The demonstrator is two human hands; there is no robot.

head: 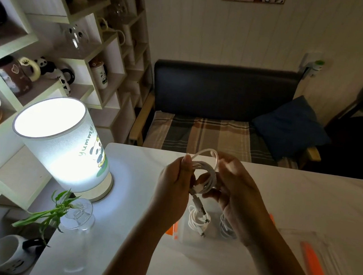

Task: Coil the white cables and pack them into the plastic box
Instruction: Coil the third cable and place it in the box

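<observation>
Far to the left of both hands a lit cylindrical lamp [64,143] with a panda print glows on the white table [307,203], and nearer the camera, left of the left forearm, a clear glass vase [79,223] holds green bamboo stems beside a white mug [8,254]. The left hand [174,184] is raised above the table with its fingers closed on the left side of a white cable coil [206,171], pinching the gathered loops; a connector end of the cable hangs down from the coil between the two hands. The right hand [236,192] grips the right side of the same coil, its fingers curled around the strands, with one loop arching above both hands. Directly beneath the hands sits the clear plastic box [184,238] with orange latches, and inside it lie two bundles of white cable [197,220], one under the left hand's wrist side and one under the right palm. To the right of the right forearm the box's transparent lid [326,267] with an orange strip rests flat on the table.
</observation>
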